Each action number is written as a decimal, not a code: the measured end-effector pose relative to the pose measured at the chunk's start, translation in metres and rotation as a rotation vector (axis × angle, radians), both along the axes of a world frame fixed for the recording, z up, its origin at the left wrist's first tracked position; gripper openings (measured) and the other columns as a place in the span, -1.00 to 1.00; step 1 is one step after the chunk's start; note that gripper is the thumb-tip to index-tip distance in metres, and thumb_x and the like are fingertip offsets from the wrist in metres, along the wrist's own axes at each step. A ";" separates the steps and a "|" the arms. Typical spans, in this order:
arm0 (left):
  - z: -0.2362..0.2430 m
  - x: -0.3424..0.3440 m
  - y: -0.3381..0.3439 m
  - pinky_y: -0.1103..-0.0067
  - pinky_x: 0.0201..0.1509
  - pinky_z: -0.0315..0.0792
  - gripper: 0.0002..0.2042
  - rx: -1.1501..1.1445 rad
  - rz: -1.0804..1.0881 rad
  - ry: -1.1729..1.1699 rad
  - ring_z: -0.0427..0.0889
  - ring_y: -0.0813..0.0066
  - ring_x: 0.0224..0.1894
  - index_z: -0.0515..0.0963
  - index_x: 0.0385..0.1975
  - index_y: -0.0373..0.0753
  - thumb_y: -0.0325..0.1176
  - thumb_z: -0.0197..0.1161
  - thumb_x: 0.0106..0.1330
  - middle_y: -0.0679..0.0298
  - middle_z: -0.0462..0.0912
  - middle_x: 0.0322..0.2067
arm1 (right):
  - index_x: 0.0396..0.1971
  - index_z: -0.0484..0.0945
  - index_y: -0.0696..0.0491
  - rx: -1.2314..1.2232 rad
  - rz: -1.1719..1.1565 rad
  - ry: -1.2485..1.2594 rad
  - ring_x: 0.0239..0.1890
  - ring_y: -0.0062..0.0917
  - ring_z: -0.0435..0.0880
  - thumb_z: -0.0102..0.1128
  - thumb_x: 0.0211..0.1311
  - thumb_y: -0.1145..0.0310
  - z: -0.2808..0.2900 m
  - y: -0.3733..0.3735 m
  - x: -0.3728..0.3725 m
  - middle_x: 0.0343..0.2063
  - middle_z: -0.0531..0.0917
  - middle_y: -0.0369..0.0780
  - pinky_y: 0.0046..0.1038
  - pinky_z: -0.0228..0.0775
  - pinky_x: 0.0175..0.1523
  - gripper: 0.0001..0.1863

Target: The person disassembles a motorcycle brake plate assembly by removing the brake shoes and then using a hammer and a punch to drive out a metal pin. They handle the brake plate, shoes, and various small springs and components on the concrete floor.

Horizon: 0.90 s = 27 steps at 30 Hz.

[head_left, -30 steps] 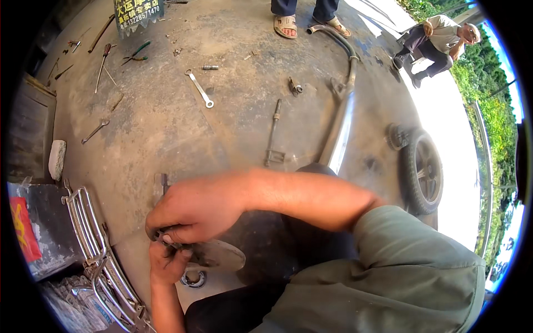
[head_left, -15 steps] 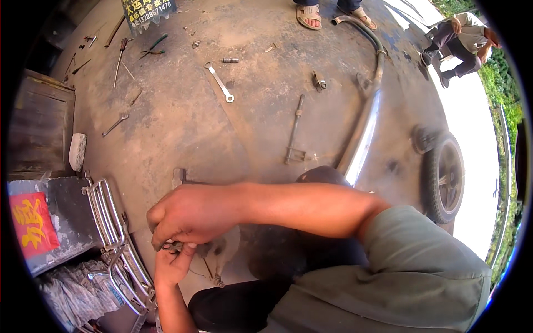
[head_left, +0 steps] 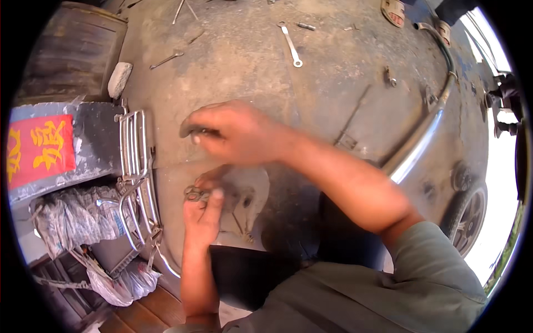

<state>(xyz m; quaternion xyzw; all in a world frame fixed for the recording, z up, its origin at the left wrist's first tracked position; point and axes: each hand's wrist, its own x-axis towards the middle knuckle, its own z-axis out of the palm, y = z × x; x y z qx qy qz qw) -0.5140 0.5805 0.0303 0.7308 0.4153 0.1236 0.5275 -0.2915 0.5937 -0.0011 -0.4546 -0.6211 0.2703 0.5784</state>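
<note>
My left hand (head_left: 203, 217) is closed around a small, dirty metal part (head_left: 194, 194), whose rounded end shows between thumb and fingers. My right hand (head_left: 240, 133) hangs above and a little right of it, apart from it. The right hand's fingers are curled toward the thumb, with something dark between them that blur keeps me from making out. Below the hands lies a pale, rounded patch or piece (head_left: 258, 191) on the floor, with a thin metal rod (head_left: 240, 225) near my knee.
A chrome rack (head_left: 133, 144) stands at left, beside a box with a red paper (head_left: 44, 145). On the floor lie a double-ended ring wrench (head_left: 290, 45), a smaller wrench (head_left: 166, 60) and a long chrome exhaust pipe (head_left: 416, 144). A wheel (head_left: 471, 213) lies at right; another person's sandalled foot (head_left: 393, 12) is far off.
My right hand has lifted up and away from my left hand, where the two were together on the metal part. The view has swung left and down, so the floor tools sit higher and further right.
</note>
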 end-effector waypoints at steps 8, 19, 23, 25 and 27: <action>-0.022 0.003 0.004 0.47 -0.15 0.51 -0.77 0.165 0.061 -0.083 0.64 0.37 -0.26 0.67 -0.22 -0.38 -0.31 0.21 0.49 0.18 0.69 -0.28 | -0.06 0.68 0.08 -0.154 0.367 -0.054 -0.27 -0.41 0.69 0.39 0.23 0.37 0.033 -0.009 -0.015 -0.25 0.69 -0.19 -0.36 0.54 -0.16 -0.71; -0.017 -0.013 0.033 0.28 -0.10 0.53 -0.82 0.170 -0.055 0.094 0.70 -0.05 -0.17 0.62 -0.12 -0.28 -0.36 0.25 0.37 -0.01 0.71 -0.27 | -0.23 0.63 0.06 0.081 0.272 -0.262 -0.22 -0.17 0.68 0.36 0.15 0.37 0.022 -0.004 -0.027 -0.30 0.64 -0.17 -0.23 0.53 -0.16 -0.80; -0.041 -0.019 0.050 0.26 -0.07 0.52 -0.78 0.199 -0.109 0.194 0.68 -0.12 -0.13 0.59 -0.10 -0.31 -0.33 0.25 0.36 -0.07 0.71 -0.21 | -0.29 0.57 0.08 0.078 0.236 -0.323 -0.26 -0.13 0.65 0.34 0.15 0.38 0.017 0.001 -0.027 -0.35 0.60 -0.14 -0.18 0.51 -0.19 -0.83; -0.048 -0.023 0.054 0.26 -0.08 0.52 -0.79 0.237 -0.083 0.215 0.68 -0.13 -0.12 0.61 -0.13 -0.32 -0.33 0.25 0.36 -0.08 0.71 -0.22 | -0.32 0.54 0.09 0.077 0.214 -0.342 -0.29 -0.11 0.64 0.33 0.14 0.39 0.013 0.001 -0.029 -0.37 0.59 -0.12 -0.16 0.50 -0.20 -0.82; -0.045 -0.020 0.061 0.28 -0.05 0.53 -0.81 0.174 -0.079 0.226 0.70 -0.08 -0.10 0.64 -0.17 -0.32 -0.37 0.24 0.33 -0.07 0.72 -0.23 | -0.34 0.52 0.11 0.048 0.158 -0.331 -0.31 -0.09 0.63 0.33 0.13 0.39 0.011 0.003 -0.037 -0.39 0.57 -0.11 -0.14 0.49 -0.21 -0.82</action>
